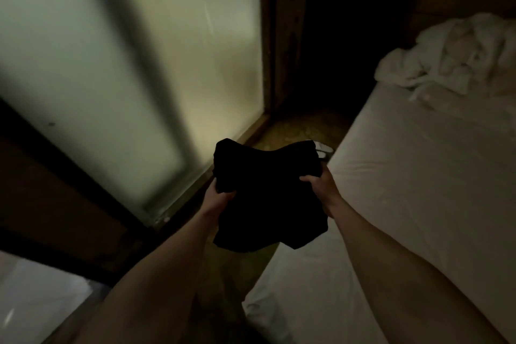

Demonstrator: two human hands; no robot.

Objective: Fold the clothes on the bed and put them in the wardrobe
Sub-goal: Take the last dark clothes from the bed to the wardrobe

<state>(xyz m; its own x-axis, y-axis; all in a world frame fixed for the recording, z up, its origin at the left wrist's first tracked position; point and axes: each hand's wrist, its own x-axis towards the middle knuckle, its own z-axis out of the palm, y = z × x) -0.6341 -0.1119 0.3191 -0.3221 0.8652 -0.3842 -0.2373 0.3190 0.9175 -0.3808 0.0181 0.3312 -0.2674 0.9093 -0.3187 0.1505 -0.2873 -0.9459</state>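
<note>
A folded black garment (pixel 268 193) hangs in the air between the bed and the wardrobe. My left hand (pixel 216 198) grips its left edge and my right hand (pixel 321 186) grips its right edge, thumbs on top. The wardrobe's frosted sliding door (pixel 117 50) fills the left of the view, with a dark opening (pixel 343 36) to its right. The bed (pixel 418 176) with a pale sheet lies on the right. The room is dim and the picture is blurred.
A crumpled white cloth heap (pixel 452 56) lies at the far end of the bed. A narrow strip of floor (pixel 296 131) runs between bed and wardrobe, with a small pale object (pixel 324 149) on it beside the bed.
</note>
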